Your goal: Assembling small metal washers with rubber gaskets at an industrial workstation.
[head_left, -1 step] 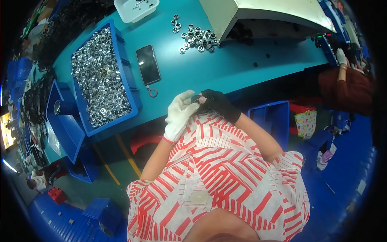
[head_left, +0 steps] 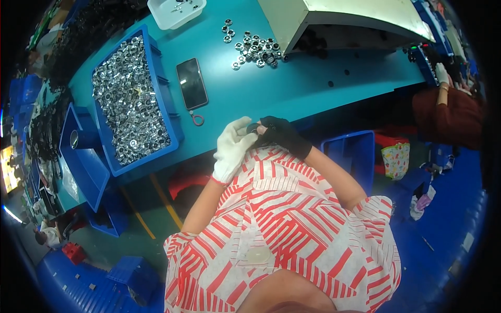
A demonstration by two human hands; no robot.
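Note:
My left hand (head_left: 232, 148) wears a white glove and my right hand (head_left: 279, 133) a black one. They meet in front of my chest at the near edge of the teal table (head_left: 313, 83). Both pinch a small dark round part (head_left: 254, 128) between their fingertips. A blue bin (head_left: 168, 112) heaped with shiny silver ring parts stands to the left on the table. A loose cluster of similar small ring parts (head_left: 253, 47) lies farther back, near a beige machine (head_left: 355, 21).
A black phone (head_left: 191, 83) and a small red loop (head_left: 197, 119) lie beside the bin. A white tray (head_left: 175, 10) sits at the back. Blue bins (head_left: 83, 151) stand at left, and a blue crate (head_left: 349, 151) under the table. Another person (head_left: 449, 109) works at right.

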